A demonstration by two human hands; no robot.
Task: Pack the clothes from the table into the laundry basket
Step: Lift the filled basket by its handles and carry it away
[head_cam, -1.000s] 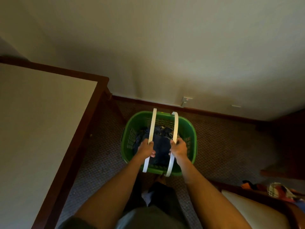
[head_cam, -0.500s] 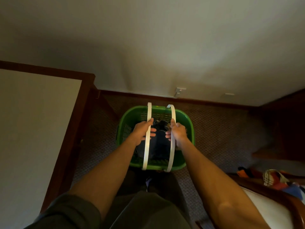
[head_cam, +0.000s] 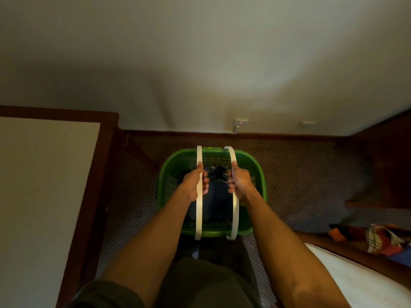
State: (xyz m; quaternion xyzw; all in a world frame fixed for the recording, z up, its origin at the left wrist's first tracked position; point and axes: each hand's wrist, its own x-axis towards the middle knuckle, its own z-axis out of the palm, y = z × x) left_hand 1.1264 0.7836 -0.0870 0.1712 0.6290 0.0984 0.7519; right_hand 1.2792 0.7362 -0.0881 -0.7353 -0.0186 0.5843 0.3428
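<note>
A green plastic laundry basket [head_cam: 259,174] sits over the patterned carpet [head_cam: 300,178] close to the wall, right in front of the person. Two white handles arch across its open top, side by side with a gap between them. The left hand [head_cam: 195,182] has its grip curled round the left white handle [head_cam: 199,210], thumb lying along the outer face and fingertips showing on the inner side. The right hand [head_cam: 241,182] has its grip wrapped the same way round the right white handle [head_cam: 235,214]. Both forearms reach forward from the bottom of the view, roughly parallel.

Inside the basket lie dark blue clothes [head_cam: 216,196], visible between the two handles; the pile sits below the rim. Whether the basket rests on the floor or hangs just off it I cannot tell.

To the left stands the pale tabletop [head_cam: 44,185] with its dark wooden edge, its visible part bare. At the lower right, a heap of colourful checked fabric [head_cam: 375,240] rests on a dark wooden ledge beside a white cushion [head_cam: 355,278]. A wall socket [head_cam: 240,122] is fixed just above the skirting behind the basket.
</note>
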